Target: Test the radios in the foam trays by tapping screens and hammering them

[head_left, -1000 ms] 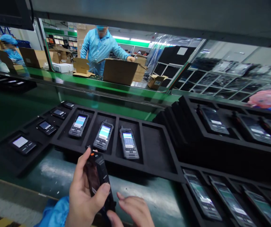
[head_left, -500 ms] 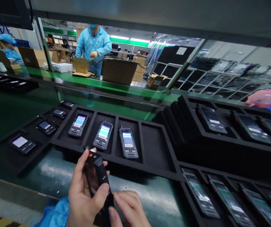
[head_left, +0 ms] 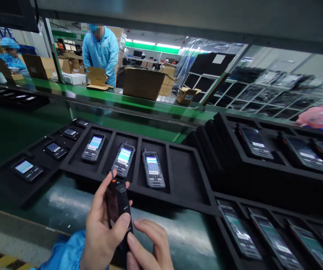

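A black handheld radio point(head_left: 115, 210) with an orange button on its top end is held upright and tilted in my left hand point(head_left: 101, 228), thumb along its side. My right hand point(head_left: 150, 243) is at the radio's lower right side, its thumb and fingers bent against or close to the edge; whether it grips anything is unclear. Just beyond lies a black foam tray point(head_left: 189, 202) with three lit radios, among them a middle one point(head_left: 124, 159) and a right one point(head_left: 153, 168); its rightmost slot holds nothing.
Another foam tray point(head_left: 27, 195) with several devices lies left. At the right are stacked trays point(head_left: 262, 170) with radios and a lower tray point(head_left: 220, 221) with more. Behind the green bench are open cartons point(head_left: 143, 84) and people in blue, one standing point(head_left: 102, 50).
The radio and my left hand have shifted slightly right. My right hand's fingers have lifted and spread somewhat. The standing person has moved left and lowered their hands toward a carton.
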Available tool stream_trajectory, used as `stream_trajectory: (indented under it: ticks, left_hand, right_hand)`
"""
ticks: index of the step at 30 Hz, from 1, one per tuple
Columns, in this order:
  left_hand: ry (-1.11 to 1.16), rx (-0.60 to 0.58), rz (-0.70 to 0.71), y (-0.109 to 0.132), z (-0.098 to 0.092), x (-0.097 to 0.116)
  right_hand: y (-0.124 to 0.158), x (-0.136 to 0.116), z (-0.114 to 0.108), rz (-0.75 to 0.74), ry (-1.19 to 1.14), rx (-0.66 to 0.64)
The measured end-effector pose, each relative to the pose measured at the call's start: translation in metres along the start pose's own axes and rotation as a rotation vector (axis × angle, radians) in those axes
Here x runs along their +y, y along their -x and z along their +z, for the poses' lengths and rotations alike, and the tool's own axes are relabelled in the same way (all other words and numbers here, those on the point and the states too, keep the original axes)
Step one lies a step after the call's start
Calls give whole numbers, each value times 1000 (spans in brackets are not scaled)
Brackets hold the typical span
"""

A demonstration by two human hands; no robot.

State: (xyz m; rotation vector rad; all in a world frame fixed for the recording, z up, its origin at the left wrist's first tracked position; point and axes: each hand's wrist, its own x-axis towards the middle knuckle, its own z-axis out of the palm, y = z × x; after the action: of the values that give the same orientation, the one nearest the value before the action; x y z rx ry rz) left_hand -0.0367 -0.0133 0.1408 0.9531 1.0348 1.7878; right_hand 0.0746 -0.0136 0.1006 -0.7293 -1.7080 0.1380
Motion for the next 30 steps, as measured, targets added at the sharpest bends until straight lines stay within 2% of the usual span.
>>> stream_trajectory:
  ticks: [1, 3, 6, 10, 14, 19, 23, 25, 28, 30]
  left_hand:
    - [22, 6, -19, 0, 1, 1]
    - [73, 17, -61, 1, 3, 2]
    - [86, -8, -85, 2, 3, 5]
    - [-4, -165, -149, 0, -7, 7]
    - [-11, -310, -272, -3, -21, 9]
    - [-87, -464, -282, -5, -27, 14]
    - [-115, -456, -270, -3, -25, 16]
    - [-108, -435, -281, -2, -24, 15]
    - [-88, -372, -311, 0, -23, 14]
    - [-90, -354, -324, 1, -22, 13]
  right_hand:
    - [3, 0, 0, 58, -52, -9]
    - [9, -3, 0, 283, -262, -29]
    - [11, -11, -1, 637, -595, -173]
    - [7, -14, -6, 843, -777, -237]
    - [2, -8, -6, 871, -847, -162]
    - [4, -6, -1, 779, -815, -144]
    - [6, -4, -3, 708, -764, -145]
    - [6, -2, -6, 703, -762, -201]
    - [7, -2, -8, 781, -843, -229]
    - [7, -4, -7, 855, -890, -167]
